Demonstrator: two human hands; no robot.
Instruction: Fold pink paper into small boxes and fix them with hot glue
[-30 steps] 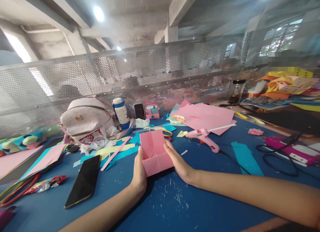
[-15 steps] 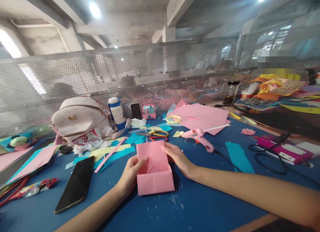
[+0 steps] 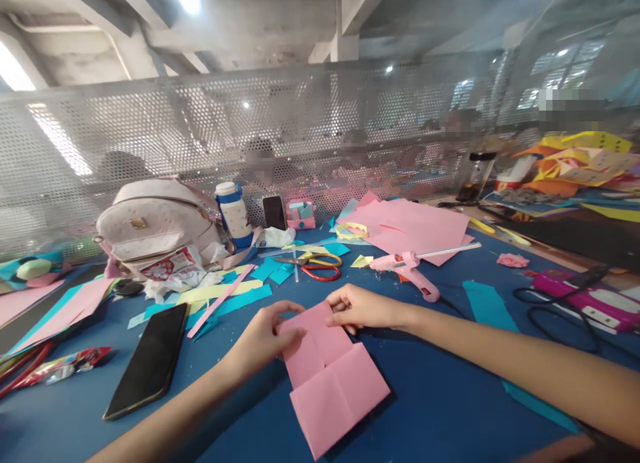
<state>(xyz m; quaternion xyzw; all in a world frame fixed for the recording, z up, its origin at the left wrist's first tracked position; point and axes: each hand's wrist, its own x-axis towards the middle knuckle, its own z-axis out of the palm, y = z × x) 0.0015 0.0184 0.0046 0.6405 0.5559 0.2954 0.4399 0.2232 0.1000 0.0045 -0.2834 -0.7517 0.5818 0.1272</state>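
A folded pink paper piece (image 3: 340, 396) lies tilted on the blue table, its wider pocket-like part nearest me and a narrower flap reaching away. My left hand (image 3: 275, 333) pinches the flap's far left edge, thumb on top. At the flap's far right corner, my right hand (image 3: 357, 308) grips the paper between thumb and fingers. Beyond the hands lie red and yellow scissors (image 3: 320, 266). A pink glue gun (image 3: 407, 266) rests to the right of them, with a white stick in its back end.
A black phone (image 3: 150, 360) lies left of my left arm. Behind are a pale backpack (image 3: 155, 223), a bottle (image 3: 234, 213), paper scraps and pink sheets (image 3: 405, 226). A magenta device (image 3: 585, 300) with a black cable sits at the right.
The pink paper has turned and tilted, its near part swinging right and towards me and now looking flatter. My right hand has moved its grip to the flap's far corner. The view has shifted slightly.
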